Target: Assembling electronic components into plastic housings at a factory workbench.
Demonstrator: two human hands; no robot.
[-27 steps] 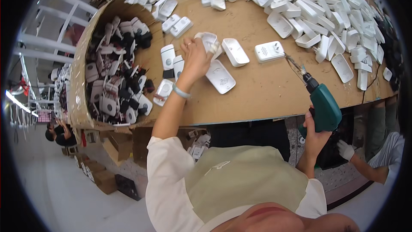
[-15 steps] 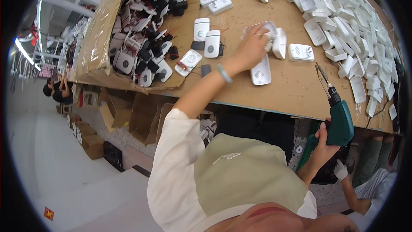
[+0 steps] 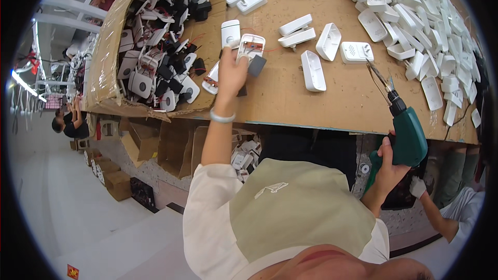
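Observation:
My left hand (image 3: 232, 75) is over the cardboard-covered table beside the big carton. Its thumb and fingers close on a white plastic cover (image 3: 252, 43) whose inner side faces up, with a small circuit board and red wire in it. A dark grey block (image 3: 257, 66) hangs by that cover. Next to it lie a white cover (image 3: 230, 33) with its outer face up and, partly behind my hand, another cover (image 3: 211, 79) with its circuit board showing. In my right hand (image 3: 391, 171), at the table's front edge, is a green soldering gun (image 3: 410, 137), its metal tip pointing up and away.
An open carton (image 3: 111, 57) full of wired white covers stands at left. White shells (image 3: 313, 71) and a plug-backed housing (image 3: 357, 52) lie mid-table. Many white housings (image 3: 430, 36) are heaped at right. A co-worker's gloved hand (image 3: 417, 187) shows at lower right.
My left hand has moved left from the white shells to the wired covers and gripped one, which now lies inner side up. The shells now lie apart. My right hand keeps the soldering gun.

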